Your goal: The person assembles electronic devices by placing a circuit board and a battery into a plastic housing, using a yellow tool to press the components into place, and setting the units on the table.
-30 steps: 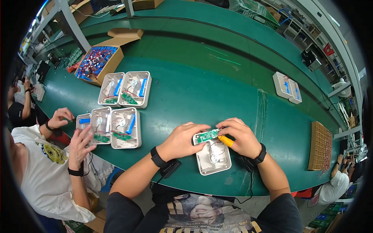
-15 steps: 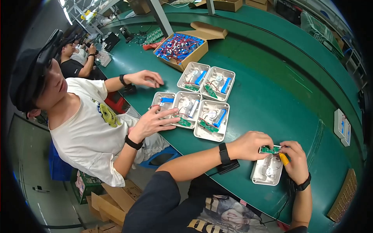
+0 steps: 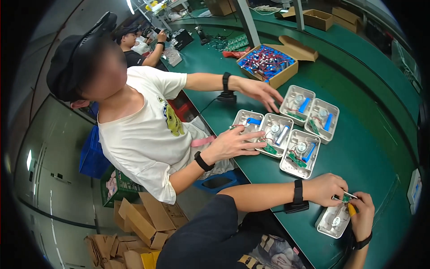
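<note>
Left hand: fingers pinching green oblong circuit board, long axis toward right hand. Right fingers bent at board's other end, grip unclear. Open white plastic housing just below fingers.

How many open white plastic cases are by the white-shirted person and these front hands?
6 open white plastic cases: one at the person's left hand and right hand, three in the next row, two behind. Some are partly covered.
</note>
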A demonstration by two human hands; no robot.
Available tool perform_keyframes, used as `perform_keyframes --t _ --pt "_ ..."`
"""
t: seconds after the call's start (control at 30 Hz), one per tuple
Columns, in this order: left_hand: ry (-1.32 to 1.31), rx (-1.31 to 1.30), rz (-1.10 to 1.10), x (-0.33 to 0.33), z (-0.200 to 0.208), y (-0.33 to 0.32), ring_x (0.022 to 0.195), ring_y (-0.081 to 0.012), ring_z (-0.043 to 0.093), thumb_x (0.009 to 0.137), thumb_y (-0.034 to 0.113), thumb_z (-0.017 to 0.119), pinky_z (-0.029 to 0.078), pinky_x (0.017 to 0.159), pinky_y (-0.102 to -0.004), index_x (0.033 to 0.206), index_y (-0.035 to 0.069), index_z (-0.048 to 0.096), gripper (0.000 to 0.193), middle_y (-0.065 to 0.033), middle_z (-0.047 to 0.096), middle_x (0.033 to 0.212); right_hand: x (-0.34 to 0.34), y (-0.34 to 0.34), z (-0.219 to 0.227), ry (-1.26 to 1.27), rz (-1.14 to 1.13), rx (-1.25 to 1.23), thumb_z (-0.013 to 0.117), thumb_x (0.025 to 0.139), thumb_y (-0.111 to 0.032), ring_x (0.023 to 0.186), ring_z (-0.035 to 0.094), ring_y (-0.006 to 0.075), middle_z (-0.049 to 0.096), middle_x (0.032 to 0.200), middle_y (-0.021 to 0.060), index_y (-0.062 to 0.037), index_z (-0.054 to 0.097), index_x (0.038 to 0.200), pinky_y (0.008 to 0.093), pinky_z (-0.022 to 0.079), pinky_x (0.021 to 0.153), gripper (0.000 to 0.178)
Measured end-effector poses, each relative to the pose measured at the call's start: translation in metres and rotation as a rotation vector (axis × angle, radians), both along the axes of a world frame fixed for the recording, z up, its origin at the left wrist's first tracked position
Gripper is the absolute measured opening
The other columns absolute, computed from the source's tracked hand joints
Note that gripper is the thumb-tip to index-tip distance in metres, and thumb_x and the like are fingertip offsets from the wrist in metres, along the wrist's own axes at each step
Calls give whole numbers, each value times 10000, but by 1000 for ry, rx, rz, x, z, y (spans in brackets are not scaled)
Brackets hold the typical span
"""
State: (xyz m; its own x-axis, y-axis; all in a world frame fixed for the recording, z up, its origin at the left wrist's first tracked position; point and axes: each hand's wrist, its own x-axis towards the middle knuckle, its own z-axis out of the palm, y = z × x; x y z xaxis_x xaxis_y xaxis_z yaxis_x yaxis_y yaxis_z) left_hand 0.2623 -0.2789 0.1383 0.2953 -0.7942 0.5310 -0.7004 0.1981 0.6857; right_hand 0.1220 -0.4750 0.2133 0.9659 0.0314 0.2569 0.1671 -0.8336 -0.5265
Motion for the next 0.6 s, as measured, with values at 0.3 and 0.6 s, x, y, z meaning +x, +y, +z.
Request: perform_keyframes --t 0.3,0.6 --pt "-43 -8 -43 6 1 4 1028 -344 689 860 178 760 570 917 -453 923 61 733 135 -128 718 1125 5 -5 12 143 22 -52 759 786 -47 1069 689 336 744 1125 135 -22 786 979 425 549 936 196" --pt "-52 91 22 -2 20 1 912 -326 714 804 98 795 582 814 -414 894 54 754 109 -139 738 1096 0 -20 7 200 91 -17 782 871 -94 1087 670 292 729 1193 78 -66 783 1028 407 507 980 160"
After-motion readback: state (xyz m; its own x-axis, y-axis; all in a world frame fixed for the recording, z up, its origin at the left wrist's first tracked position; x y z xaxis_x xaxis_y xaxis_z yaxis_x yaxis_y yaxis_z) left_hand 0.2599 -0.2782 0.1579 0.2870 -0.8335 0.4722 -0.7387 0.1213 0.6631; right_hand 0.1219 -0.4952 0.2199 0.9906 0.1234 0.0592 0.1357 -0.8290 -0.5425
